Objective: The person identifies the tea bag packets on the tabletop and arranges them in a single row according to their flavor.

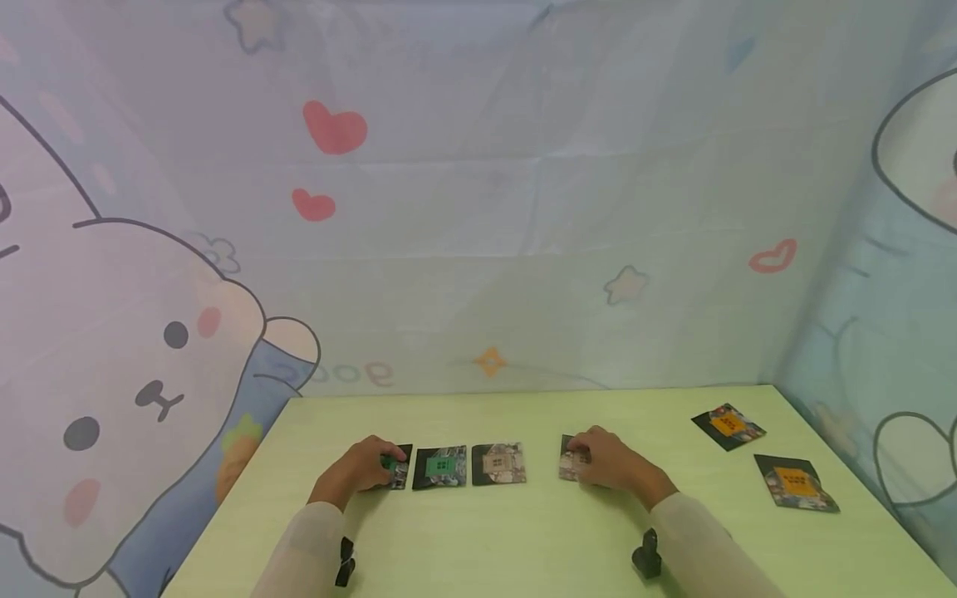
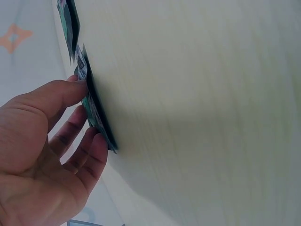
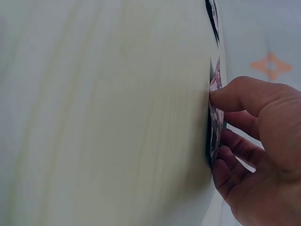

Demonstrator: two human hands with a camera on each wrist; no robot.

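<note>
At the left of a row of flat, square packets, my left hand (image 1: 368, 465) holds a green-labelled packet (image 1: 400, 470) on the table. In the left wrist view my thumb and fingers lie along this packet (image 2: 98, 113). To its right lie another green-labelled packet (image 1: 439, 468) and a beige-labelled packet (image 1: 498, 463). Farther right, across a gap, my right hand (image 1: 609, 461) holds a second beige-labelled packet (image 1: 566, 458), partly covered by the fingers. In the right wrist view the thumb and curled fingers are at this packet's (image 3: 215, 120) edges, and its upper end gapes slightly.
Two orange-labelled packets lie at the table's right side, one (image 1: 728, 426) toward the back and one (image 1: 796, 482) nearer. A printed cloth (image 1: 538, 208) hangs behind the pale table (image 1: 508, 548) and along its sides.
</note>
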